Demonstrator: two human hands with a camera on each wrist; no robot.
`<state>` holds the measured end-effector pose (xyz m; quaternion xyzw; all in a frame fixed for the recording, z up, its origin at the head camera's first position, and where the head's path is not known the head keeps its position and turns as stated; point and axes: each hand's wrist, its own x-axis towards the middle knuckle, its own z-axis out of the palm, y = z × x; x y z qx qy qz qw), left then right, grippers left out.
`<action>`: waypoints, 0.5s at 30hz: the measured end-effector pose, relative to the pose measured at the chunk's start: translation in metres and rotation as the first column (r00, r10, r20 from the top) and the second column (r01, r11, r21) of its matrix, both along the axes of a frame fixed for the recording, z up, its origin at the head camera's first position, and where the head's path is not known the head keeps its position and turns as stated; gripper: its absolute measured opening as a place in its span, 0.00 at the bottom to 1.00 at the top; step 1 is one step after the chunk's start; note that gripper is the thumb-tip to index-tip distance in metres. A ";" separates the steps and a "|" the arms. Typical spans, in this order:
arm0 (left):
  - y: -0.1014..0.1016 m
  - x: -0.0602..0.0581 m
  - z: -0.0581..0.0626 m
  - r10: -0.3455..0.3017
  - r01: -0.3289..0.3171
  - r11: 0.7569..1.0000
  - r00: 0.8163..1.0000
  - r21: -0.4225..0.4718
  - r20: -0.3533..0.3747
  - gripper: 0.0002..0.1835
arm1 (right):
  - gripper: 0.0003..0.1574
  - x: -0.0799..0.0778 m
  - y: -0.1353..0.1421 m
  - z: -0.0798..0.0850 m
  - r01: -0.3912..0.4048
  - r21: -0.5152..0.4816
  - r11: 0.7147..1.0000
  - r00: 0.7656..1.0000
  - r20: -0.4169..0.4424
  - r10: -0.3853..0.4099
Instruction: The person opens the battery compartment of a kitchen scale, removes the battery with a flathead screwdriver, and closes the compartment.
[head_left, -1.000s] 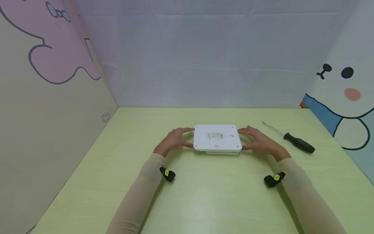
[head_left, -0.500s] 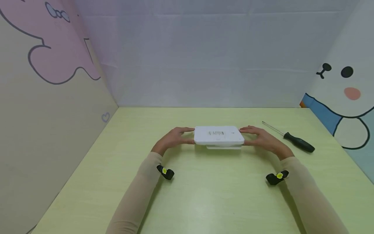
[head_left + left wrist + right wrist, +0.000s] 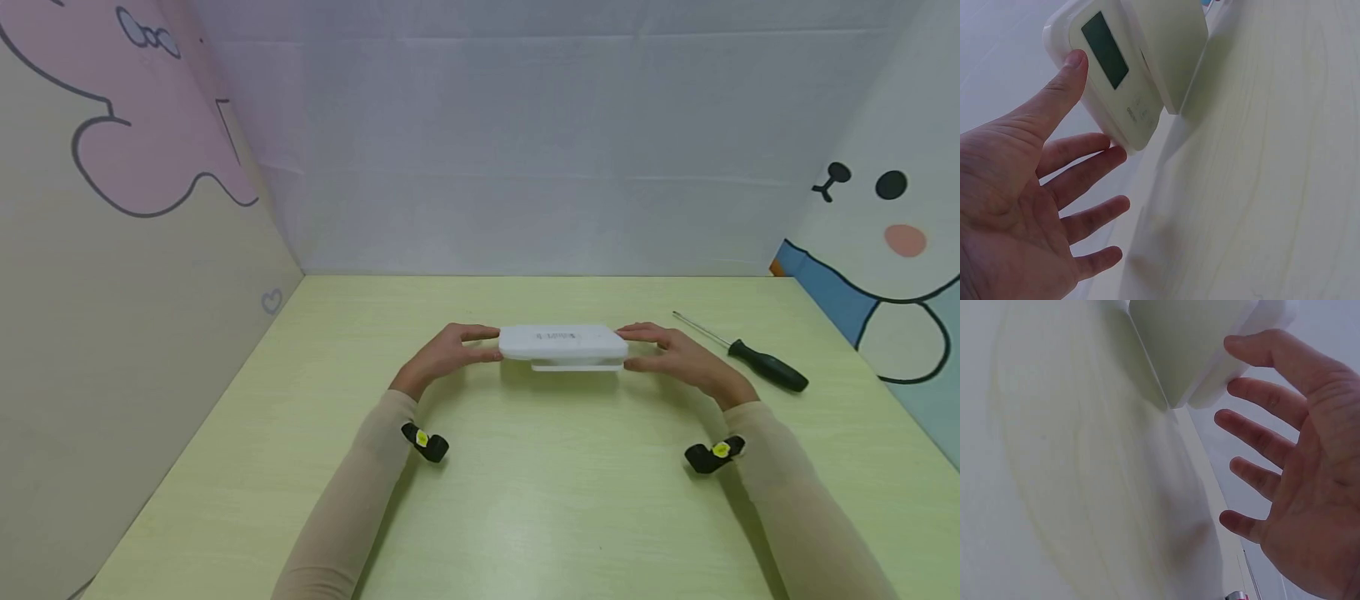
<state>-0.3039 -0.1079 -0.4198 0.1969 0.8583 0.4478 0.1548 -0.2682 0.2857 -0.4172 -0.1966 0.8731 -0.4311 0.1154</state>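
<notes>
A white digital kitchen scale is held upside down between both hands, its printed underside facing up and seen at a shallow angle. Its flat weighing platform hangs below, close over the table. In the left wrist view a dark display shows on the scale's face. My left hand pinches the left end with thumb and fingertips, the lower fingers spread. At the opposite end, my right hand grips with thumb and index finger, while its other fingers extend free in the right wrist view.
A screwdriver with a black handle lies to the right of my right hand, its shaft pointing toward the back left. The light wooden table meets a pale back wall. Side panels with cartoon drawings stand left and right.
The scale has tipped: its near edge has risen, so the labelled underside looks much narrower. Both hands keep their hold and have shifted slightly. The screwdriver has not moved.
</notes>
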 end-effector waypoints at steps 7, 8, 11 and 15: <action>0.001 0.000 -0.002 0.029 -0.028 0.997 0.999 0.069 -0.013 0.24 | 0.32 -0.001 -0.003 -0.001 0.029 -0.035 0.999 0.999 -0.023 -0.030; 0.001 0.000 -0.002 0.035 -0.034 0.996 0.999 0.085 -0.010 0.23 | 0.31 -0.001 -0.004 -0.001 0.038 -0.041 0.998 0.999 -0.022 -0.039; 0.001 0.000 -0.002 0.052 -0.054 0.988 0.998 0.142 0.019 0.18 | 0.32 -0.001 -0.004 -0.001 0.070 -0.054 0.996 0.997 -0.008 -0.070; 0.001 0.000 -0.001 0.063 -0.071 0.980 0.997 0.186 0.047 0.16 | 0.34 0.000 -0.006 -0.001 0.123 -0.060 0.991 0.992 0.026 -0.122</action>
